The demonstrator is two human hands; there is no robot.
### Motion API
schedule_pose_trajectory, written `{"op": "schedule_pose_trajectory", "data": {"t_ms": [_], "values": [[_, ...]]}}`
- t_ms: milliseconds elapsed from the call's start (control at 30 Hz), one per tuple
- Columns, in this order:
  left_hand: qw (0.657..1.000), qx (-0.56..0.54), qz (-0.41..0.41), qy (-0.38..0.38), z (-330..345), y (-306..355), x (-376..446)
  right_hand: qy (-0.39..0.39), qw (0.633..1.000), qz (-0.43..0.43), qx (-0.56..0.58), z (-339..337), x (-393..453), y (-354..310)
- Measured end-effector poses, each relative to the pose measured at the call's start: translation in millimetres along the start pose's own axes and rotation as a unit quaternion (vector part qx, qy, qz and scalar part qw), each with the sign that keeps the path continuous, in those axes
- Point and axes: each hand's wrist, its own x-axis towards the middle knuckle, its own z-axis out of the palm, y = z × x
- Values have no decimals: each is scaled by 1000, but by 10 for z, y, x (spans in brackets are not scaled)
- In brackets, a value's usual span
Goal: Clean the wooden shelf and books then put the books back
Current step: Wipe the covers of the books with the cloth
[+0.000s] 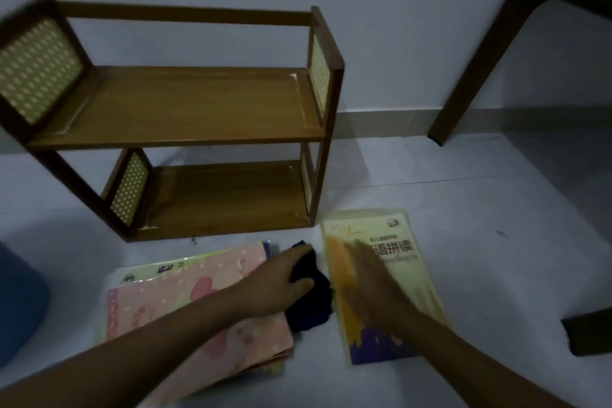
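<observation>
While the shelf point(185, 109) sits empty at the back, everything is happening on the floor point(480, 242) right in front of it. Nearest to the camera is a stack of books point(198, 308) with a pink patterned cover on top, lying in front of the shelf's left half. The left hand point(284, 278) reaches across that stack and grips a dark cloth point(311, 301) bunched up just off the stack's right edge. Right of the cloth is a yellow book point(390, 278), flat in front of the shelf's right corner, and the right hand point(371, 275) hovers or rests on its cover with fingers spread flat, though it's motion-blurred so contact is a guess. My take: pin that book with the flat hand and wipe in long strokes from spine to edge, then flip it, so it doesn't skate on the smooth floor. On writing, the yellow cover shows Chinese characters that look like 语拼读, plus a small logo at its top right corner; finer print is too blurry. Both shelf boards are bare, with pale dusty marks in the corners.
</observation>
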Motion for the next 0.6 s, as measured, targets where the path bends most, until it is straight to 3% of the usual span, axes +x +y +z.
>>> {"op": "schedule_pose_trajectory", "data": {"t_ms": [67, 167, 233, 300, 400, 467, 533, 600], "values": [[996, 75, 10, 49, -318, -277, -410, -96, 991, -91, -9, 220, -50, -392], [974, 213, -77, 31, -673, -932, -1003, -130, 986, -93, -52, 539, 148, -531], [942, 297, -155, -16, -802, -1322, -1339, -89, 994, -67, -17, 601, 302, -525], [928, 321, -182, -55, -860, -1547, -1616, -31, 995, -36, 90, 561, 411, -544], [945, 275, -173, -45, -843, -1761, -1853, 103, 970, 25, 219, 440, 519, -692], [955, 258, -146, -20, -825, -1858, -1891, 111, 964, 6, 241, 410, 523, -861], [961, 248, -123, 1, -814, -1930, -1917, 49, 989, -28, 138, 573, 423, -1134], [964, 244, -104, 15, -792, -1989, -1937, 59, 990, -122, -28, 832, 190, -1460]]}}
